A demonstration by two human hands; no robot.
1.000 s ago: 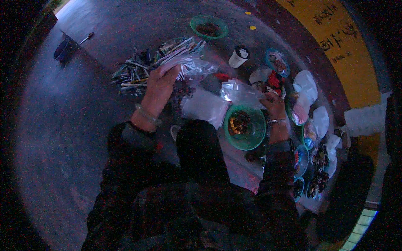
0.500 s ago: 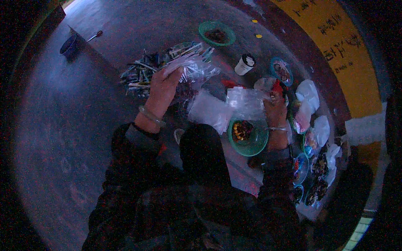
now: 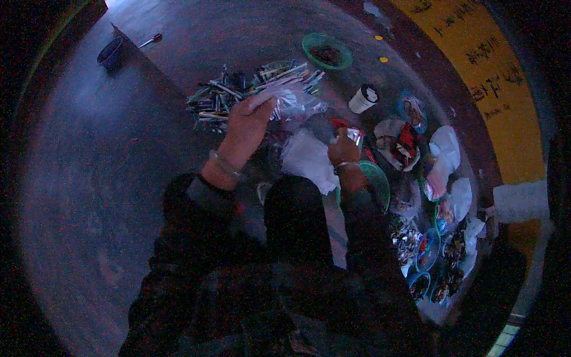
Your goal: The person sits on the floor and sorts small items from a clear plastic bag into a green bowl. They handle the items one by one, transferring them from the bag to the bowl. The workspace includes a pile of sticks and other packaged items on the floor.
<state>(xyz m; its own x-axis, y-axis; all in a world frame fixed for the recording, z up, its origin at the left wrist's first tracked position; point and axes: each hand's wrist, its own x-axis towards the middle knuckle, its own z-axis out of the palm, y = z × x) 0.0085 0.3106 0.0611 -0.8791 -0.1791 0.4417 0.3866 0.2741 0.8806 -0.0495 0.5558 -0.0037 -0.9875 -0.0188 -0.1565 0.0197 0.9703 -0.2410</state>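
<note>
Dim view down onto a dark floor point(image 3: 89, 196) where a person sits among scattered things. The left hand point(image 3: 253, 116) is closed around a clear bag point(image 3: 291, 98), lifted just above a pile of pens point(image 3: 232, 95). The right hand point(image 3: 345, 149) pinches a small clear packet point(image 3: 355, 135) near a green bowl point(image 3: 375, 181) (its contents are hidden by the arm). A white cup point(image 3: 363, 99) stands nearby. The limp bag could likely slip or snag on the pens and scatter them, given the crowded floor.
</note>
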